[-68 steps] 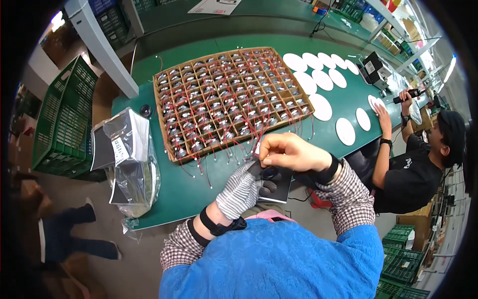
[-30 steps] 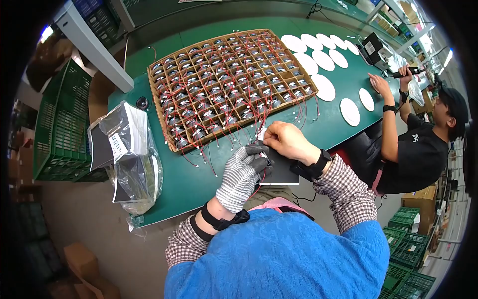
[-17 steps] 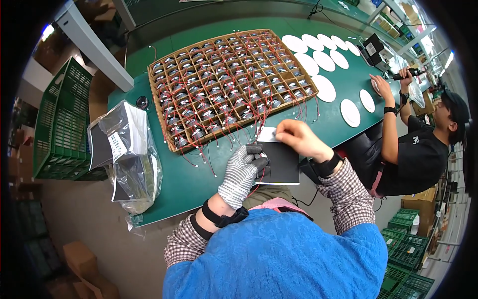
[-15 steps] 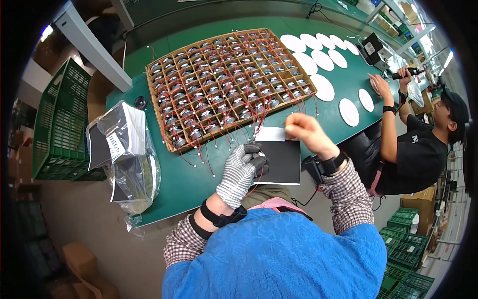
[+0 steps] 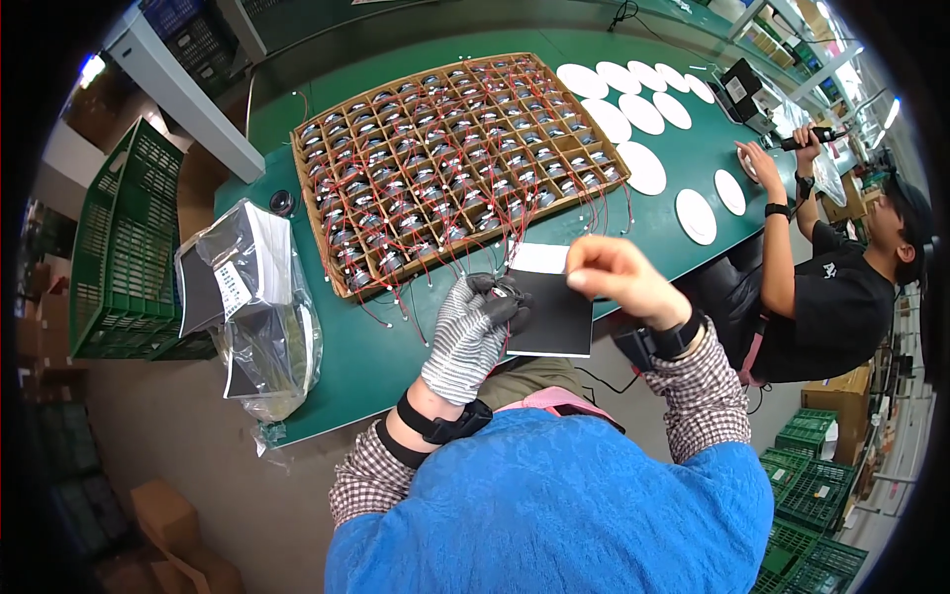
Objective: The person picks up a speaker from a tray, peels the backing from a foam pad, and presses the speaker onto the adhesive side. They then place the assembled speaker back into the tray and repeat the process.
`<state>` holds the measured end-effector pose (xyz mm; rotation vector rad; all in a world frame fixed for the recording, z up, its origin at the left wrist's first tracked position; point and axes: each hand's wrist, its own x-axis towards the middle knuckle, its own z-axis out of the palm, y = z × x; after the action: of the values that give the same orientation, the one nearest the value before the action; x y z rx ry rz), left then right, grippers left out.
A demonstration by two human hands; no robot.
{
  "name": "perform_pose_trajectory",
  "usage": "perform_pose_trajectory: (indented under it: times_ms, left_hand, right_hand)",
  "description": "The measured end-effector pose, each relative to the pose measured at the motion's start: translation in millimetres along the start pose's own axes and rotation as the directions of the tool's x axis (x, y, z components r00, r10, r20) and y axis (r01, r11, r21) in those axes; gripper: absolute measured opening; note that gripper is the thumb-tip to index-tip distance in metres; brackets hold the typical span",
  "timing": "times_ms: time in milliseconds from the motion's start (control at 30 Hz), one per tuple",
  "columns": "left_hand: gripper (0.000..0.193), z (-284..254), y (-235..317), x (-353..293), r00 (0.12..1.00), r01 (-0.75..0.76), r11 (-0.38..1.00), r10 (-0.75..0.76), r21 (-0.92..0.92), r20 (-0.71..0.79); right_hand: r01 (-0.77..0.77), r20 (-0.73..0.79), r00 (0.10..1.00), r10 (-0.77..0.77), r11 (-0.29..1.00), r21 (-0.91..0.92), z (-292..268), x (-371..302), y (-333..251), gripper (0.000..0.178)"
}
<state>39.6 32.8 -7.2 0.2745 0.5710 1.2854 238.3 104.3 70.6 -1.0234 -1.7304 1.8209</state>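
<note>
My left hand (image 5: 463,342), in a striped glove with dark fingertips, is closed around a small round speaker (image 5: 507,291). It holds the speaker over the left edge of a black sheet (image 5: 552,315), which lies at the table's front edge. A white strip (image 5: 540,258) shows along the sheet's far end. Bare and raised over the sheet's right side, my right hand (image 5: 628,282) has thumb and forefinger pinched together; whatever may be between them is too small to make out. Beyond both hands stands a divided cardboard tray (image 5: 315,226) of similar speakers with red wires.
A clear plastic bag (image 5: 279,342) with black sheets lies at the table's left, near a dark round part (image 5: 282,204) and a green crate (image 5: 119,297). White discs (image 5: 641,168) are spread on the right. There a co-worker (image 5: 831,297) holds a black tool (image 5: 813,140).
My left hand has turned the speaker so that its face shows more. My right hand has shifted slightly right and down, still pinched. The black sheet has moved a little away from me.
</note>
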Motion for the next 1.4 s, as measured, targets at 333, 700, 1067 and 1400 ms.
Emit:
perform_pose_trajectory:
  times_ms: [333,700,1067,1400]
  left_hand:
    - [0.027,5.6,3.5,-9.7,0.999,-0.019,1.0,0.019,0.006,0.03]
    - [0.028,2.3,2.8,-10.1,0.999,-0.034,0.999,0.034,-0.007,-0.001]
    - [0.028,2.8,1.5,-11.8,0.999,-0.021,1.0,0.02,-0.013,-0.045]
    - [0.036,15.8,6.7,-16.1,0.994,-0.082,0.977,0.095,0.197,-0.056]
  right_hand:
    - [0.005,0.11,0.994,-0.016,0.996,0.092,30.9,17.2,21.2,0.011]
    - [-0.005,0.114,0.993,-0.003,0.998,0.07,32.0,20.2,22.6,0.013]
    - [0.088,0.055,0.995,-0.084,0.993,-0.081,37.6,22.4,19.9,0.013]
    - [0.113,-0.084,0.989,-0.124,0.985,-0.133,36.3,13.6,2.2,0.013]
